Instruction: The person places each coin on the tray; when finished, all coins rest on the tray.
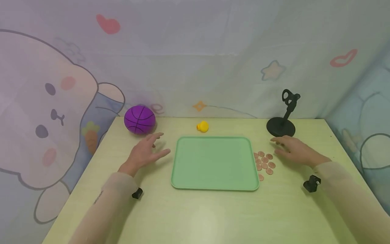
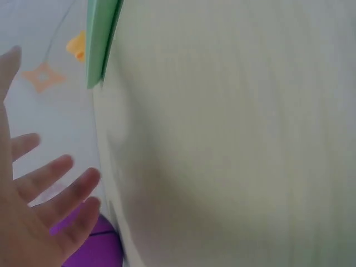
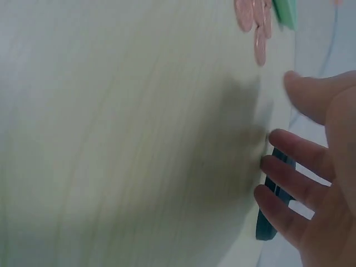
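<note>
My left hand (image 1: 142, 154) hovers over the table to the left of a green tray (image 1: 214, 163), fingers spread, holding nothing. Behind it sits a purple ball with black lines (image 1: 139, 119), partly covered by the fingers in the left wrist view. On the other side, my right hand (image 1: 297, 150) is held above the table with its fingers relaxed and nothing in them. Several copper coins (image 1: 264, 165) lie between this hand and the tray's right edge. A black stand with a round base (image 1: 281, 127) rises just behind the right hand.
A small yellow rubber duck (image 1: 202, 126) stands behind the tray near the table's back edge. The pale wooden table (image 1: 201, 217) backs onto a printed cloth (image 1: 182, 40). Black wrist cameras (image 1: 312, 183) hang by both sleeves.
</note>
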A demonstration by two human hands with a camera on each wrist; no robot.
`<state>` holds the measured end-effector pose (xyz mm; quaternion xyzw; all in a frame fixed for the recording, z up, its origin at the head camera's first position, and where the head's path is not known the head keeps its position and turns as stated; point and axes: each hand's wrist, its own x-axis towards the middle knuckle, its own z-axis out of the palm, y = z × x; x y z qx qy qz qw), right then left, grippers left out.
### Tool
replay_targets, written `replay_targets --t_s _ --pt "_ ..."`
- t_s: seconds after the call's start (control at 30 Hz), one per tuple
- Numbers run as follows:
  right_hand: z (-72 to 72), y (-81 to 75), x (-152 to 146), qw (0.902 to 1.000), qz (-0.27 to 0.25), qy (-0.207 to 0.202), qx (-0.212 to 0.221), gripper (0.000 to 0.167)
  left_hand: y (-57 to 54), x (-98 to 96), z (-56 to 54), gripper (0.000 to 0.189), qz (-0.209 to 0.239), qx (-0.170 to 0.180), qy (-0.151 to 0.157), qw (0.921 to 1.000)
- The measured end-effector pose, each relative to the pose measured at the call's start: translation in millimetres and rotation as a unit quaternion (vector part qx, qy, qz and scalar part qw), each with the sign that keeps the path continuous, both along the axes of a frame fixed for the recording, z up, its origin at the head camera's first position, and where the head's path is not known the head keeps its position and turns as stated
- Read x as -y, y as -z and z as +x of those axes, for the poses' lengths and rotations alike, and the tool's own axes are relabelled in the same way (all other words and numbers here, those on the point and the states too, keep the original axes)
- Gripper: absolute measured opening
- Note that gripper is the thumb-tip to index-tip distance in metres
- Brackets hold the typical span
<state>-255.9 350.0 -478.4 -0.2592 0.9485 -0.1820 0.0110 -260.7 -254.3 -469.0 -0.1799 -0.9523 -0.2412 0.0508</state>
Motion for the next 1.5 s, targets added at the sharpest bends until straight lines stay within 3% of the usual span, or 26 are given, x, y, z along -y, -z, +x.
replay_targets --t_s 0.07,0.17,0.3,0.5,0.6,0.8,0.9,1.5 --pt "-0.3 0.7 4 0.9997 -0.009 -0.019 0.009 0.039 1.6 -4.9 2.8 0.084 0.021 0.069 0.013 0.9973" --pt "1.4 -1.0 9 0.9986 -0.026 -0.037 0.026 0.035 7.6 -8.6 2.7 0.082 0.051 0.126 0.044 0.9898" --pt "3.3 -3.6 14 0.9966 -0.046 -0.051 0.045 0.032 12.3 -12.9 0.7 0.084 0.067 0.158 0.075 0.9823" --pt "2.0 -1.6 17 0.9954 -0.054 -0.066 0.044 0.031 15.4 -19.5 -1.9 0.103 0.052 0.194 0.109 0.9736" --pt "0.8 0.1 20 0.9953 -0.054 -0.072 0.035 0.029 20.1 -17.9 -3.9 0.105 0.049 0.203 0.123 0.9702" --pt "-0.4 1.8 22 0.9941 -0.060 -0.090 0.003 0.024 24.3 -12.8 -5.8 0.107 0.089 0.234 0.134 0.9589" --pt "-1.3 0.3 22 0.9944 -0.058 -0.088 0.009 0.022 24.2 -11.8 -5.8 0.110 0.096 0.245 0.136 0.9552" --pt "-8.3 -11.1 34 0.9924 0.031 -0.062 0.101 0.021 28.0 -12.4 -6.7 0.113 0.085 0.221 0.147 0.9603"
